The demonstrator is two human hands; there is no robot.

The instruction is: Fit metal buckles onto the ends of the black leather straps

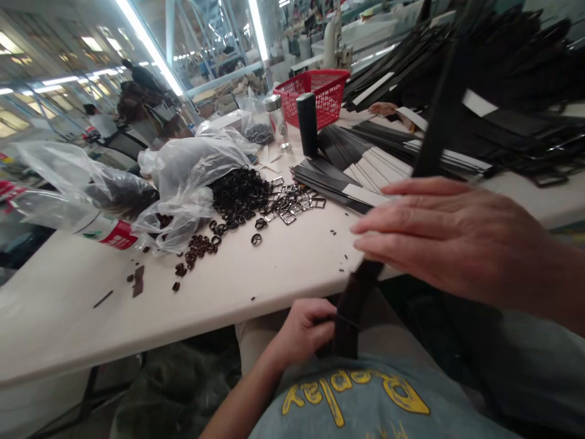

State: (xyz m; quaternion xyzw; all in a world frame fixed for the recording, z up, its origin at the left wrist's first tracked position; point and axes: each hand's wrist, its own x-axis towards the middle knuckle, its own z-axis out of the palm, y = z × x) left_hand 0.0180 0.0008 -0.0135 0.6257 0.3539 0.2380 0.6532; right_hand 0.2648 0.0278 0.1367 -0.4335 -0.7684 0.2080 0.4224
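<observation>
Holds a long black strap (437, 125) slantwise before the grey shirt (359, 396), low end below the front edge of the white table (150, 317), upper end high at the right. Looks flat and straight, with a layered section and what seems a narrow loop near the low end; too dark there for finer detail. Closes the left hand (304, 329) on that low part from its left side, fingers curled. Lays the right hand (439, 238) across the strap, fingers straight and together; cannot tell gripping from resting, the underside being hidden. Crosses the front edge between both hands. Meets crowding just beyond the right fingertips: fanned dark strips (350, 161). Leaves wider room leftward, between black rings (240, 194) and the front edge.
</observation>
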